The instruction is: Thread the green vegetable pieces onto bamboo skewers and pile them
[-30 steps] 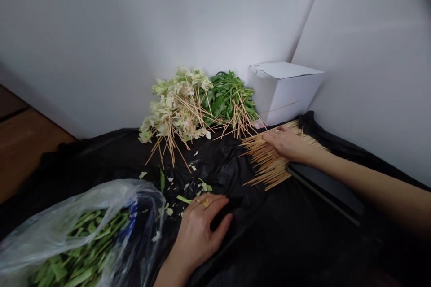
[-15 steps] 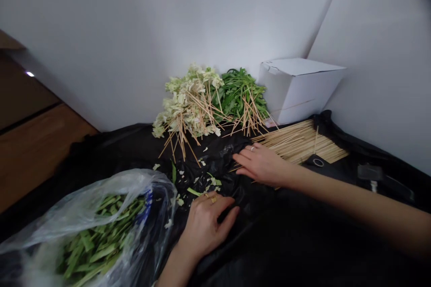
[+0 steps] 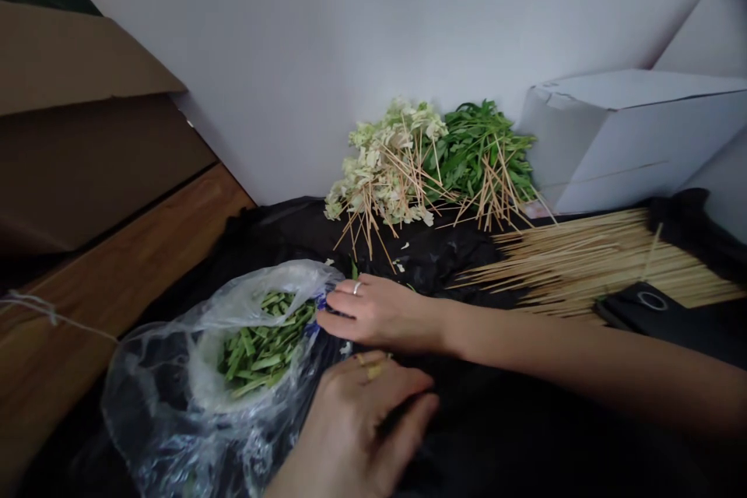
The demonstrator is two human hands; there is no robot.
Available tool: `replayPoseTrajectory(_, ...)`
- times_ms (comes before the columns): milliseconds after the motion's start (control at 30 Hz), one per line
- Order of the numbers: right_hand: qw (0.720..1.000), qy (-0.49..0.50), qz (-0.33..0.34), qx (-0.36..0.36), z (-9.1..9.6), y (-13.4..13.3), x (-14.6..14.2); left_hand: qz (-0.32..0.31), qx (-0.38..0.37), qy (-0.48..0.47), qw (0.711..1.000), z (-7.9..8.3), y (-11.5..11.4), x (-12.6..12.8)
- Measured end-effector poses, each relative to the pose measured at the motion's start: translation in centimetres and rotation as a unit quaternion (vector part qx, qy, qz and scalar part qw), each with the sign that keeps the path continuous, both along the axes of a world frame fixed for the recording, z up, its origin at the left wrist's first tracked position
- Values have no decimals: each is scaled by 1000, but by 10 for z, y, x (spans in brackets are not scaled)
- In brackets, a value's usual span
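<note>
My right hand (image 3: 377, 313), with a silver ring, reaches left across the black sheet (image 3: 525, 420). Its stretched fingers touch the rim of a clear plastic bag (image 3: 175, 373) that holds cut green stalks (image 3: 262, 342). I see nothing in that hand. My left hand (image 3: 355, 424), wearing a gold ring, lies on the black sheet just right of the bag, fingers loosely spread and thumb apart, holding nothing. A flat heap of bare bamboo skewers (image 3: 583, 261) lies to the right, behind my right forearm.
Skewered pale cabbage (image 3: 385, 163) and skewered dark greens (image 3: 484, 152) are piled against the white wall. A white box (image 3: 630, 140) stands at the right, a dark device (image 3: 654, 307) lies by the skewers. A wooden surface (image 3: 134, 264) and brown cardboard (image 3: 75, 62) are at left.
My right hand left the bare skewers and swept left across the sheet to the bag's rim. The view turned left and nearer. My left hand stayed on the sheet.
</note>
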State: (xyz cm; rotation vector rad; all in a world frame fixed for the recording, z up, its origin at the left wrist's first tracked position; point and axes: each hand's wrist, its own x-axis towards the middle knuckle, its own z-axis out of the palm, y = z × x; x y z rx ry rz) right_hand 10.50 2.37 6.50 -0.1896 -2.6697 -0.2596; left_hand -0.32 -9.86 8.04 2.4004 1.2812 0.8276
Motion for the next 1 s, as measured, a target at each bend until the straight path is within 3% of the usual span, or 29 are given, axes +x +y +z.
replayPoseTrajectory(100,1000,-7,12,6,-5,-2,-9,107,6,30,994,2,-3,-43)
replayPoseTrajectory(200,1000,-28,-11,6,-11,3,6,214,57,85,971,-2,5,-103)
replayPoseTrajectory(367,994,-23,-106,-30,-18,20,68,251,80,180,948,-22,29,-184)
replayPoseTrajectory(533,975,34,-203,-81,-26,28,132,174,12,264,948,-30,51,-203)
replayPoseTrajectory(667,951,71,-237,-188,-31,23,154,150,-27,275,949,-32,59,-199)
replayPoseTrajectory(733,927,84,-231,-282,-31,18,145,155,-23,271,950,-34,62,-198)
replayPoseTrajectory(800,916,82,-216,-328,-30,12,121,160,-11,262,952,-36,65,-197)
replayPoseTrajectory(1000,821,31,-155,-548,-27,17,2,182,-2,237,954,-27,63,-193)
